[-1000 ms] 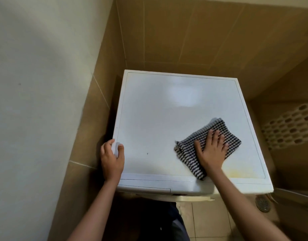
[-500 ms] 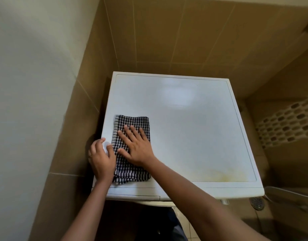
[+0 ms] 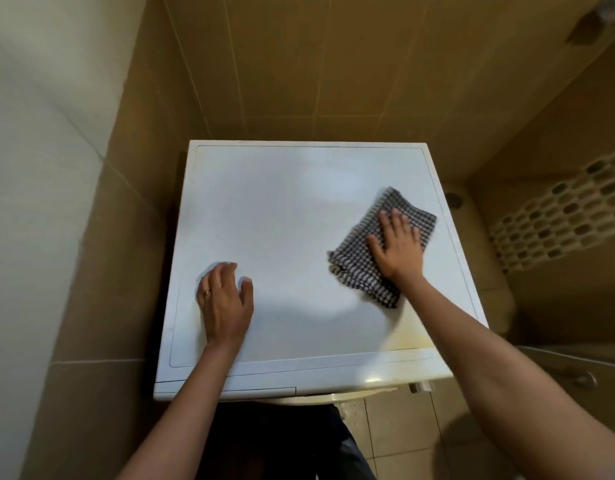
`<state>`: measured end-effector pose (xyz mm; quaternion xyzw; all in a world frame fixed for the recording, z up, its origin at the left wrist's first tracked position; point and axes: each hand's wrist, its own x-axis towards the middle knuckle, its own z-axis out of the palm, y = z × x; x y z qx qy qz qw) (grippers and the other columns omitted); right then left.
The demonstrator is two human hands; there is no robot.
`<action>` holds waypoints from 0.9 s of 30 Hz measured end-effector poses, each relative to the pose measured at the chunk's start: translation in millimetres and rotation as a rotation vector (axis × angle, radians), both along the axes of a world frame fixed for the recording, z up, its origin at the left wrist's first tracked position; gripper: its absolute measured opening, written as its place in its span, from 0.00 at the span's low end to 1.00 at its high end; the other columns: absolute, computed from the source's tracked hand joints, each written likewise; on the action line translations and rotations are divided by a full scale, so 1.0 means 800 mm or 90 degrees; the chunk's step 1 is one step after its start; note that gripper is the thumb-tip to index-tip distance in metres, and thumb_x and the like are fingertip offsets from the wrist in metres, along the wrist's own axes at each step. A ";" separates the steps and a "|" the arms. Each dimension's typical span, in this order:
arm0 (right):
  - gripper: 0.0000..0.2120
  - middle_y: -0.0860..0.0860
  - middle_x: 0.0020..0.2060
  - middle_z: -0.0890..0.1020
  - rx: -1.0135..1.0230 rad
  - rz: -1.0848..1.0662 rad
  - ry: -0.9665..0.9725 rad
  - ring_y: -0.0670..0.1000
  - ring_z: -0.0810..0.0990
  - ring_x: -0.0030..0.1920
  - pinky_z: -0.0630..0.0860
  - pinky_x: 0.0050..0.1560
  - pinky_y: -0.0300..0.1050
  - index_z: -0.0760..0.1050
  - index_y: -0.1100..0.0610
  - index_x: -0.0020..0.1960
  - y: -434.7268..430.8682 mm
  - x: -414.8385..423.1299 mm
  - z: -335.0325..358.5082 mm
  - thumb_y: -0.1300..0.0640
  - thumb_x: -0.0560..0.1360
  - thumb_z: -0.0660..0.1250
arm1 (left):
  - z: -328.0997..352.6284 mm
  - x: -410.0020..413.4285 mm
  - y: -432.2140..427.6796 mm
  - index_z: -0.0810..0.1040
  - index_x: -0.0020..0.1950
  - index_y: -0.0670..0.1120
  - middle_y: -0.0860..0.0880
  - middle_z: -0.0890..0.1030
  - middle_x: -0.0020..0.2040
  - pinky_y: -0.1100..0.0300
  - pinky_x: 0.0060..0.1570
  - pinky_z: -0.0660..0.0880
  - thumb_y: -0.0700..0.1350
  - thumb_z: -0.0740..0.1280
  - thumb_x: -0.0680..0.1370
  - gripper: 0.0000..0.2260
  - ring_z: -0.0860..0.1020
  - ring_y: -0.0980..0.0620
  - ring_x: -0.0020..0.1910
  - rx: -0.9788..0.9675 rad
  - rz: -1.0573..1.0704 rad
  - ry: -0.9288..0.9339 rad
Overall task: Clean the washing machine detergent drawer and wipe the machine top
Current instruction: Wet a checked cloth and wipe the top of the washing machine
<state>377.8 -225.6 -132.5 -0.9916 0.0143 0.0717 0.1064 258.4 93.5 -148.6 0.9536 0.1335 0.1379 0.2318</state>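
So the white washing machine top [image 3: 292, 237] fills the middle of the view, wedged into a corner with tan wall tiles [image 3: 334, 64] behind it at 12 o'clock and down its left side at 9 o'clock. The person's right hand [image 3: 398, 242] lies flat on a black-and-white checked cloth [image 3: 358, 271], over at about 3 o'clock on the top and close to the right edge. Fingers are spread and pointing away from the body, palm pressing down; no real grip there, just an open hand pinning the cloth to the surface. The cloth looks folded into a rough square, turned like a diamond, and its near corner pokes out by the wrist.

The left hand [image 3: 224, 299] sits at roughly 8 o'clock on the top, well apart from the cloth, fingers loosely curled with the tips touching the bare surface and holding nothing. There's a ring [image 3: 207, 291] on one finger.

Near the front right corner, around 5 o'clock, a yellowish stain [image 3: 408, 336] shows on the white. The detergent drawer's top edge [image 3: 257, 391] peeks out along the front left at 7 o'clock and looks closed. A perforated laundry basket [image 3: 555, 216] stands off to the right of the machine
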 end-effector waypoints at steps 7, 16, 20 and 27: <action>0.39 0.55 0.78 0.45 -0.016 -0.164 0.005 0.55 0.42 0.77 0.41 0.75 0.57 0.41 0.53 0.78 -0.010 -0.126 -0.001 0.32 0.74 0.32 | -0.001 -0.001 -0.026 0.75 0.61 0.39 0.42 0.76 0.61 0.48 0.64 0.67 0.46 0.61 0.78 0.16 0.71 0.42 0.63 0.027 -0.038 -0.018; 0.34 0.58 0.76 0.56 0.018 -0.009 0.021 0.58 0.52 0.76 0.49 0.71 0.60 0.55 0.58 0.77 0.162 -0.179 -0.003 0.43 0.75 0.52 | 0.014 0.014 -0.071 0.75 0.61 0.37 0.41 0.77 0.60 0.51 0.65 0.67 0.50 0.56 0.78 0.20 0.72 0.42 0.63 0.012 -0.081 0.006; 0.33 0.56 0.76 0.56 0.016 0.098 0.010 0.58 0.52 0.77 0.49 0.71 0.60 0.57 0.56 0.77 0.165 -0.187 -0.006 0.44 0.74 0.53 | 0.011 0.016 -0.065 0.75 0.61 0.37 0.40 0.77 0.60 0.49 0.64 0.68 0.51 0.55 0.79 0.21 0.73 0.41 0.62 0.024 -0.076 0.022; 0.33 0.51 0.78 0.43 0.031 0.086 -0.003 0.49 0.41 0.77 0.40 0.75 0.51 0.45 0.46 0.78 0.019 -0.209 -0.009 0.37 0.77 0.47 | 0.007 0.018 -0.066 0.75 0.61 0.38 0.42 0.78 0.59 0.52 0.64 0.68 0.50 0.58 0.79 0.18 0.73 0.42 0.61 0.003 -0.095 -0.003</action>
